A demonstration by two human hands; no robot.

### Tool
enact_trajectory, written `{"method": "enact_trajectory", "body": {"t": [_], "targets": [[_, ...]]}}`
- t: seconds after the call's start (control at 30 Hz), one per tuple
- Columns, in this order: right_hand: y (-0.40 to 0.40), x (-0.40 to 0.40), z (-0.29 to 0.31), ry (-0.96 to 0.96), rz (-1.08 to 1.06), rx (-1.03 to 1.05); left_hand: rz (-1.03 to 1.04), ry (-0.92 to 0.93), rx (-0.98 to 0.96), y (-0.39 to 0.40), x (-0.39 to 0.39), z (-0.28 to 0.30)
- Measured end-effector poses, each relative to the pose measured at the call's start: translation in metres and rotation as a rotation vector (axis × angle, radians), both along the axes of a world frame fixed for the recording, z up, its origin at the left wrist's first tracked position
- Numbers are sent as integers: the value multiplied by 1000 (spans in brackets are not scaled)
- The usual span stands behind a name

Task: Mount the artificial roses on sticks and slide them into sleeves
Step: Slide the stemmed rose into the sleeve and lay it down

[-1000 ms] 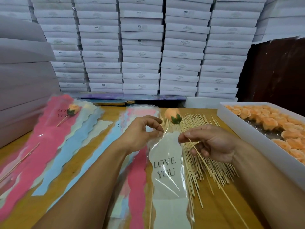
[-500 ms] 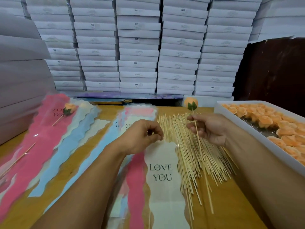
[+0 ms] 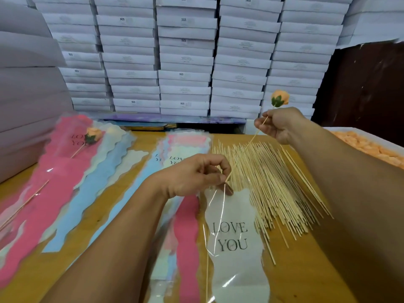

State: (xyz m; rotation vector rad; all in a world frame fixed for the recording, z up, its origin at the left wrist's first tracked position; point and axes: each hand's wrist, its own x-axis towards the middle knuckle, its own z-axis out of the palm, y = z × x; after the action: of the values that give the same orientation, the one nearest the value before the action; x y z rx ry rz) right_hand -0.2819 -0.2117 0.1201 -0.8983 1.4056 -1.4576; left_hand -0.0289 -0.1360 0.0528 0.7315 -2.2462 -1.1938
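Since the earlier frames, your right hand has lifted up and away to the right, carrying the rose higher, so the stick now slants down to the left with its lower tip at your left hand.

Your right hand is curled, thumb and fingers pinching the stick just below the peach rose with its green leaves. Your left hand is also curled, fingertips pinching the top edge of a clear sleeve printed "LOVE YOU" on a white wavy panel; the stick's tip meets that hand at the sleeve's mouth. Whether the tip is already inside the sleeve cannot be told.

The sleeve lies flat on the wooden table, running toward you. Just right of it is a spread pile of bare sticks. Left of it lies a stack of sleeves in pink, blue and white. Further left, a finished rose on a stick rests in a pink sleeve. At the far right edge, a white tray holds loose peach roses. Stacked white boxes fill the back wall.
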Motion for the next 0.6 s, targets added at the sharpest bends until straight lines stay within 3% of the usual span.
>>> {"method": "enact_trajectory", "body": {"t": [0.37, 0.6], "targets": [[-9, -9, 2, 53, -156, -31, -133, 7, 152, -1, 2, 1], [-14, 9, 1, 118, -74, -17, -194, 71, 192, 4, -1, 3]]}}
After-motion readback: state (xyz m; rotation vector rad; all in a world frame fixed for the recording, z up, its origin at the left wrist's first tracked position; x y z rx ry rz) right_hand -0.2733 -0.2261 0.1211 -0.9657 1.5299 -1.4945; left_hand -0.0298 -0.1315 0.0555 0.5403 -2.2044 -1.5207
